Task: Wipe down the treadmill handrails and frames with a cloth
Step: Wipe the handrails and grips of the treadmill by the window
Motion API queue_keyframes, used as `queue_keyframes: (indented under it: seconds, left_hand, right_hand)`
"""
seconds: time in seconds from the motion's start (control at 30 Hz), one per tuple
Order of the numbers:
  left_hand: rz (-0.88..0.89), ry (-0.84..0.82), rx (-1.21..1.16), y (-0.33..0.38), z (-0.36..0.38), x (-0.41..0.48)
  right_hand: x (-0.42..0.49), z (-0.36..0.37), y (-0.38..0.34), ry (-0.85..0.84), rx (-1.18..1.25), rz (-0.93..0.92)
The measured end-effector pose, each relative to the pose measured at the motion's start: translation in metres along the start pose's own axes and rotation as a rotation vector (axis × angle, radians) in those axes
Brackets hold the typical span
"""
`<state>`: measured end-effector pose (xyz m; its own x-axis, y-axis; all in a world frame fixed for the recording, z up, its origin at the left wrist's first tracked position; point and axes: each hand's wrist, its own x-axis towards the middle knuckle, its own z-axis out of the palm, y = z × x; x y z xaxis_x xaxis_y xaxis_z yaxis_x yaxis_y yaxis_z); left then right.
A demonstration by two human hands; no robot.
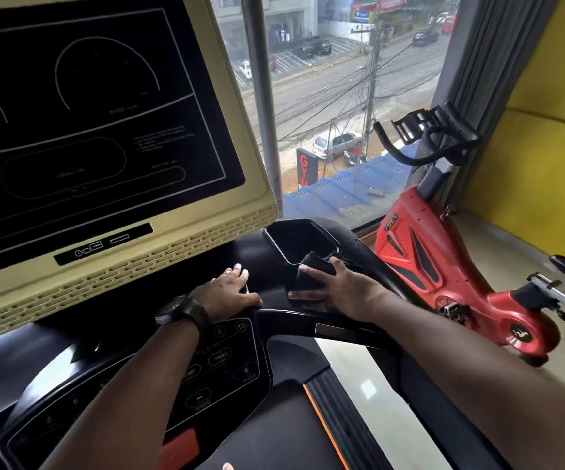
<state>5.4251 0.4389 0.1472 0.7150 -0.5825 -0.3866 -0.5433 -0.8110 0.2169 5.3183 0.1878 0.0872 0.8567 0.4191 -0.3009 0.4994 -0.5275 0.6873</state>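
A black treadmill console fills the left and middle of the head view, with a cream-framed dark screen (98, 106) above. My right hand (335, 286) presses a dark cloth (308, 269) onto the console's black frame just below a recessed cup tray (294, 239). Fingers and thumb curl over the cloth. My left hand (230, 290), with a watch on its wrist, rests flat on the console top beside it, fingers straight. The right handrail (352, 329) curves away under my right forearm.
A button panel (226, 361) with speed and program keys lies below my left forearm. The belt's edge with an orange stripe (325, 425) runs at the bottom. A red exercise bike (443, 252) stands to the right by a large window and a yellow wall.
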Motion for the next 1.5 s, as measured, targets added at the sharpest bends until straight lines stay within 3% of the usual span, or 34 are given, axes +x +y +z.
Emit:
queue_keyframes:
  seconds: [0.23, 0.47, 0.8, 1.13, 1.4, 1.5]
  left_hand:
    - [0.002, -0.013, -0.009, -0.001, -0.001, 0.001]
    - [-0.014, -0.004, 0.012, 0.002, -0.001, -0.001]
    - [-0.022, 0.013, 0.038, 0.002, -0.001, 0.001]
    - [-0.022, 0.011, -0.004, -0.001, 0.001, 0.002]
    - [-0.015, 0.018, 0.009, 0.000, 0.001, 0.002]
    - [-0.011, 0.015, -0.008, -0.001, 0.001, 0.003]
  right_hand:
    - [-0.008, 0.014, 0.004, 0.040, 0.051, 0.020]
    - [0.019, -0.002, 0.001, 0.107, -0.218, -0.055]
    - [0.059, -0.012, 0.011, 0.220, -0.377, -0.184]
    - [0.015, 0.019, 0.017, 0.379, 0.087, 0.008]
    - [0.057, -0.008, 0.008, 0.249, -0.081, -0.096]
    - [0.050, -0.002, 0.020, 0.342, 0.007, -0.091]
